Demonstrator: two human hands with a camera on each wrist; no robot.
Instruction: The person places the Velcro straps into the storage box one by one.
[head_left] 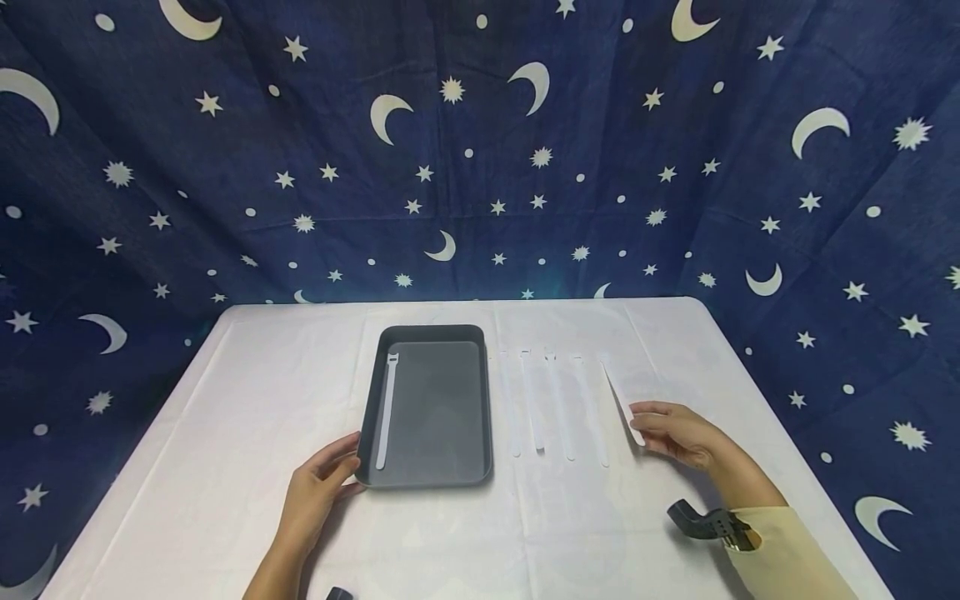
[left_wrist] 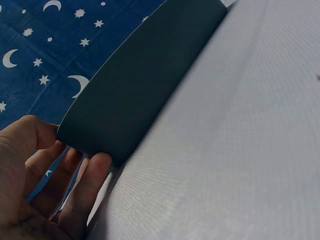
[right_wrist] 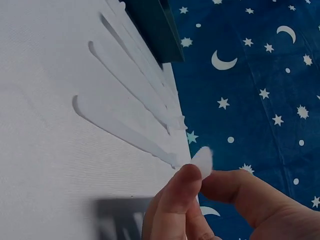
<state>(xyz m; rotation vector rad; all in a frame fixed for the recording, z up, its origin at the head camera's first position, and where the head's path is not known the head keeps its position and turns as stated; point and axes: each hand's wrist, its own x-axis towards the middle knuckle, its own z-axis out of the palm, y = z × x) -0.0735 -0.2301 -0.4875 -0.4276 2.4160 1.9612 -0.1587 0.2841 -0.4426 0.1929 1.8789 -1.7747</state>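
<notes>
My left hand grips the near left corner of a dark grey rectangular tray, thumb at the rim and fingers against the outer wall. Inside the tray, along its left side, lies one white cable strap with a slotted head at the far end. Out to the right, my right hand pinches the near end of another white strap between thumb and fingers. In the right wrist view only the tip of this held strap shows past the fingers.
Several more white straps lie side by side on the white tablecloth, between the tray and my right hand. A dark blue curtain with moons and stars hangs behind the table. A black wrist mount sits by my right sleeve.
</notes>
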